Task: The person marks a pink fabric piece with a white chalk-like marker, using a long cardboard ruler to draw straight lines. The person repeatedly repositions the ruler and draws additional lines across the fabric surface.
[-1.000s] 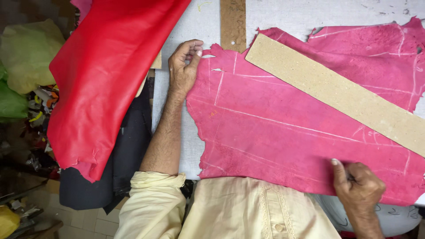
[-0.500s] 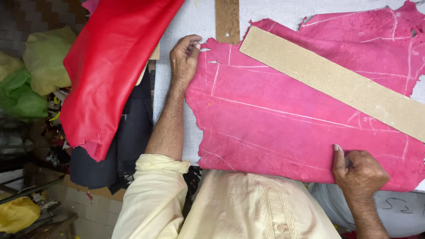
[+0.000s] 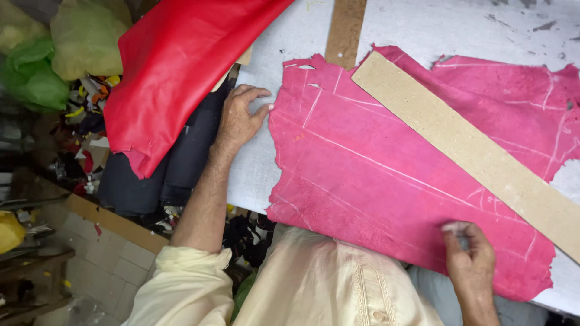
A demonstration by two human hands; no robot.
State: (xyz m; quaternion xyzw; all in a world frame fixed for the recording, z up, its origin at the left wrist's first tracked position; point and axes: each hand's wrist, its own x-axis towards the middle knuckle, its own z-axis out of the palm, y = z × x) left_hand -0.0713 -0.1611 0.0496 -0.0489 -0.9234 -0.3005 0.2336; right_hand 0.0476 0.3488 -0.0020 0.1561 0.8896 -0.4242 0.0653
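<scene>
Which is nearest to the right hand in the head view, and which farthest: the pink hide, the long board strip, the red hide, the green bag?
From the right hand:
1. Pink hide, under its fingers.
2. Long board strip, just above.
3. Red hide, upper left.
4. Green bag, far left edge.

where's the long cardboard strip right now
The cardboard strip lies diagonally across the pink hide on the head view's right, above the right hand.

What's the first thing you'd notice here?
A big pink leather hide with white chalk lines fills the table's middle, with a long tan cardboard strip lying slantwise on it. The left hand rests at its edge, the right hand on its near side. A shiny red hide lies on the left.
</scene>
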